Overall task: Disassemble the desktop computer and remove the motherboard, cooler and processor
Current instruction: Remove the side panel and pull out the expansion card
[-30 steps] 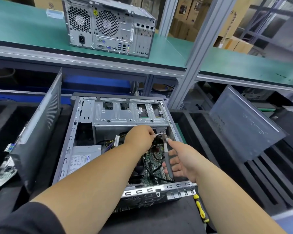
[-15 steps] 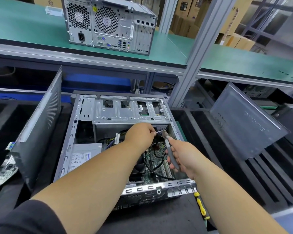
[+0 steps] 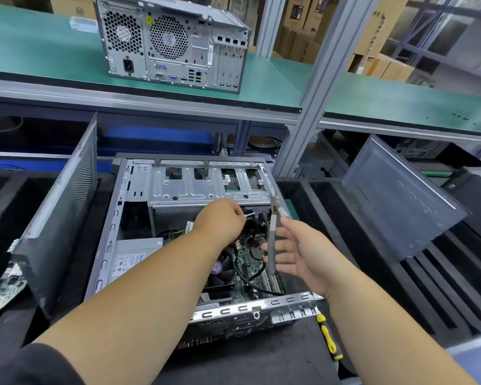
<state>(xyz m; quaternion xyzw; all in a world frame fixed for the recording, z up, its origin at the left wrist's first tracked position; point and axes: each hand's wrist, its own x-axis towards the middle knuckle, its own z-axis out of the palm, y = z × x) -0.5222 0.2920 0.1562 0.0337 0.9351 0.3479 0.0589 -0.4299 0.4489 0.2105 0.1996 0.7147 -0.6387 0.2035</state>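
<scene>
the left hand (image 3: 220, 220) pinches a thin white cable (image 3: 248, 216) inside the open case (image 3: 106, 254); it looks limp and fragile, so grip its connector. the right hand (image 3: 297, 251), fingers loosely spread, holds grey-handled pliers (image 3: 272, 243) (jaws up).

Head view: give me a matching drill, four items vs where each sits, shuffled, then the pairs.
Items:
1. closed tower
2. yellow-handled screwdriver
3. pliers
4. power supply

Places:
A. inside the open case, left side
B. on the green shelf
C. in the right hand
D. on the black mat, by the case's near right corner

Pairs: 1-B, 2-D, 3-C, 4-A
</scene>
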